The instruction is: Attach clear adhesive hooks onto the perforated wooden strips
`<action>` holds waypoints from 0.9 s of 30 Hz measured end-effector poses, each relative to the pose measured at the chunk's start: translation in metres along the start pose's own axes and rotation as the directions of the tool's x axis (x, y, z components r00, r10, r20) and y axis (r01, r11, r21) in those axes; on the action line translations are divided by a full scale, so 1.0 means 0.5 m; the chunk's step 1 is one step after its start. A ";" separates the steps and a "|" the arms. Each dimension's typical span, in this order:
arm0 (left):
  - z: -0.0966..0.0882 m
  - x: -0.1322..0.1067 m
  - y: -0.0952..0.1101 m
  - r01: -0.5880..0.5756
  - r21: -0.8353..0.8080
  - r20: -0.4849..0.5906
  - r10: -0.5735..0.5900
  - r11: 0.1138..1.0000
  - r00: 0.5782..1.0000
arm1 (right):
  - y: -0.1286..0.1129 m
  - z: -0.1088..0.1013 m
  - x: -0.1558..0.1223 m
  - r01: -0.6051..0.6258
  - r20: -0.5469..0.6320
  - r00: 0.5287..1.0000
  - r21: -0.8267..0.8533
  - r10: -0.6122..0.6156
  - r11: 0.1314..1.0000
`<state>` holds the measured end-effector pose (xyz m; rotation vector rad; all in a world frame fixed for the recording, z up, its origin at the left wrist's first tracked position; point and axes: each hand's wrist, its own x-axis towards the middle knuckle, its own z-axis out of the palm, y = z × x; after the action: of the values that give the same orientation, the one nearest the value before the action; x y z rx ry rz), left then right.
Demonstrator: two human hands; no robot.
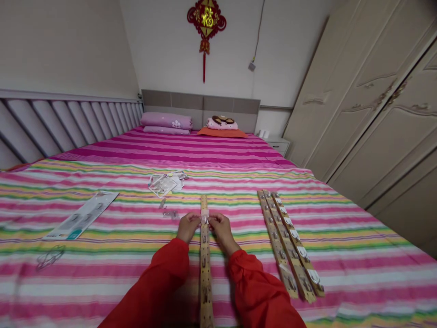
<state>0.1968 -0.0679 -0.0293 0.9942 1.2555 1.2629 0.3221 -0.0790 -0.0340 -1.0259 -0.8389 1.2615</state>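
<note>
A long, narrow wooden strip (205, 255) with small holes and several metal hooks along it lies lengthwise in front of me on the striped bed cover. Near its far end sits a small metal hook with a whitish, clear-looking backing (205, 216). My left hand (189, 227) pinches this piece from the left. From the right, my right hand (220, 228) pinches its other side, thumb and finger closed. Red sleeves cover both forearms. Small hooks in clear plastic (170, 214) lie just left of the strip.
Three more strips with hooks (290, 241) lie side by side at right. A pile of clear packets (167, 182) is beyond my left hand. Farther left are a packaging card (82, 216) and a thin wire-like bundle (50, 257). A slatted rail (68, 120) borders the bed's left side.
</note>
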 end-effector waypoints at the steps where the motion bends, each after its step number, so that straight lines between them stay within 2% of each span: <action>1: 0.001 0.002 -0.001 -0.003 0.004 -0.006 0.003 1.000 1.000 | 0.002 0.000 0.000 0.001 -0.001 1.000 -0.001 -0.001 1.000; 11: -0.002 0.010 -0.011 0.022 0.067 -0.043 -0.020 0.998 0.999 | 0.021 -0.004 0.002 0.021 -0.010 1.000 -0.030 -0.021 0.999; 17: -0.001 0.010 -0.011 0.026 0.060 -0.032 -0.024 0.998 0.999 | 0.027 -0.005 0.002 0.023 -0.016 1.000 -0.035 -0.024 0.999; 27: -0.004 0.020 -0.035 0.014 0.045 -0.029 -0.013 0.999 1.000 | 0.031 -0.004 0.004 0.020 -0.027 0.999 -0.031 -0.020 0.999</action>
<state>0.1956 -0.0601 -0.0478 1.0019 1.3158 1.2467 0.3190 -0.0774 -0.0496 -1.0545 -0.8480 1.2185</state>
